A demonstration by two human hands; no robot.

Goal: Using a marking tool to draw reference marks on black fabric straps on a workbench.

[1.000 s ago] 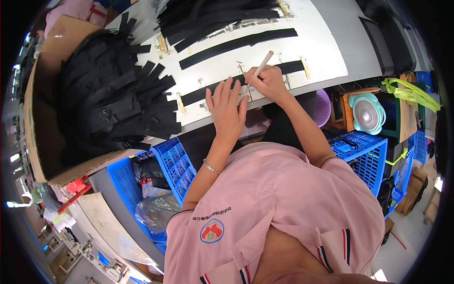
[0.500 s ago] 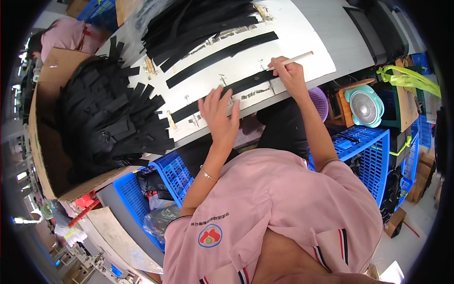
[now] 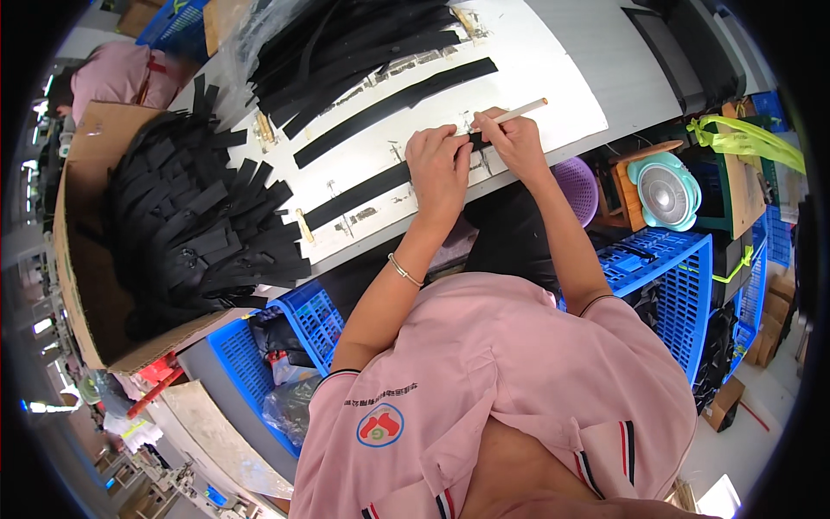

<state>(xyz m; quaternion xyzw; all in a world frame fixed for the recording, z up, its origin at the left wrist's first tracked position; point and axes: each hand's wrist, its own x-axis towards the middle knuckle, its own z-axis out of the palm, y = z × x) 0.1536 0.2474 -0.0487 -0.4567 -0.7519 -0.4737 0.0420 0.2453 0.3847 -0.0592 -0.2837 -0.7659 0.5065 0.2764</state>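
Observation:
A long black fabric strip (image 3: 367,194) lies across the white board (image 3: 553,82), in front of me. My left hand (image 3: 438,169) bears down on its right part, fingers bent and close together, the thumb beside them. Just right of it, my right hand (image 3: 516,145) grips a slim white pencil (image 3: 525,110), tilted with its blunt end up to the right. The pencil's tip is hidden by the fingers near the strip's right end. Farther back, a second black strip (image 3: 398,111) lies apart, roughly parallel. Dark marks and yellowish tape (image 3: 304,225) show on the board.
A heap of black strips (image 3: 354,52) covers the board's far side. At left, an open cardboard box (image 3: 82,208) overflows with short black pieces (image 3: 199,208). Blue crates (image 3: 666,259), a purple basket (image 3: 577,190) and a teal fan (image 3: 666,192) stand below the table edge. Another person (image 3: 121,73) is at far left.
My left hand has moved right along the strip and come down beside my right hand, its fingers closing from spread. My right hand and the pencil have shifted slightly left.

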